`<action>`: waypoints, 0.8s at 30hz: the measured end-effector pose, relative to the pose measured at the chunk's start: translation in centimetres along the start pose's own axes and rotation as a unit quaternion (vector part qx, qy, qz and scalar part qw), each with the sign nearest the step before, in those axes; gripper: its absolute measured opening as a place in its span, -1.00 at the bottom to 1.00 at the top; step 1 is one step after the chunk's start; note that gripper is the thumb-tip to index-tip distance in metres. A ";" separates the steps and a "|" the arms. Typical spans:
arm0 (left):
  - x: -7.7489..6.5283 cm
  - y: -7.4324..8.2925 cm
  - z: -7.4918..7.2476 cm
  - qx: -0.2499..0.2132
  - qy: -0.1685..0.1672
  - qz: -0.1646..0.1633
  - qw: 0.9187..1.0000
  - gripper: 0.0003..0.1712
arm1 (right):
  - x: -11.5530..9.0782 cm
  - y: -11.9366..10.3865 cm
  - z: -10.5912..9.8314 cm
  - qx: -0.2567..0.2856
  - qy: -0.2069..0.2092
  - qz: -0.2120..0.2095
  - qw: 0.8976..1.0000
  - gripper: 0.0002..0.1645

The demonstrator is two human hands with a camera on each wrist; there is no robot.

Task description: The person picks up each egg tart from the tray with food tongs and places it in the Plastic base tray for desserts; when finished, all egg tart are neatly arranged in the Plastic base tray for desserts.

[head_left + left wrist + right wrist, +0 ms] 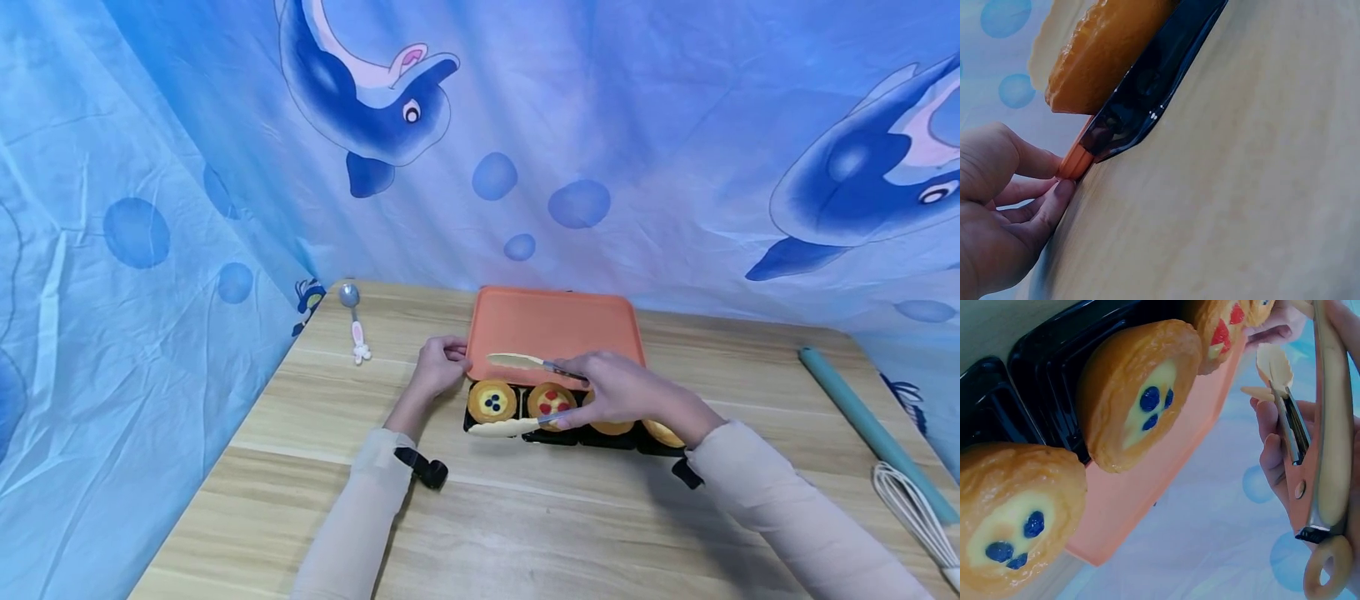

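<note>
My left hand [438, 367] pinches the left edge of an orange tray [555, 321] near its front corner; the left wrist view shows thumb and fingers on the rim. In my right hand [622, 387] is a pair of tongs [516, 361] with pale scalloped tips, held spread apart. The tips point left, on either side of a blueberry-topped egg tart [493, 402] in this view. Beside it sits a tart with red fruit pieces [551, 398]. More tarts, including a blueberry one [1141, 400], stand rightward, partly hidden by my right hand. Black square cups [551, 437] hold the row.
A spoon with a white rabbit handle [357, 329] lies at the back left of the wooden table [510, 533]. Along the right side are a teal rod [862, 412] and a white whisk [911, 508]. A blue dolphin-print curtain [637, 125] hangs behind.
</note>
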State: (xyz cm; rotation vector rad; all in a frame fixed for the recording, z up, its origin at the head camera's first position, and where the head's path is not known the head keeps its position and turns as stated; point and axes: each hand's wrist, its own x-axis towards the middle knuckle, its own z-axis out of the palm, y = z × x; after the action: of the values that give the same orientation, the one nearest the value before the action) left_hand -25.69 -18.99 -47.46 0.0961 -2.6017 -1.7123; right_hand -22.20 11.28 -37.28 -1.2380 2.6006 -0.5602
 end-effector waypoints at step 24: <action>-0.1 0.0 0.2 -0.018 -0.014 -0.011 1.000 -0.56 | -13.6 7.7 -2.7 0.016 0.258 0.214 0.942 0.03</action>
State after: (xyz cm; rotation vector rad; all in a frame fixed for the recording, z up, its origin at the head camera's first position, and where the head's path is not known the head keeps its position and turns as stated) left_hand -25.60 -18.78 -47.59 0.1002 -2.5983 -1.7801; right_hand -20.05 26.99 -37.75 -0.5169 3.1316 -0.9254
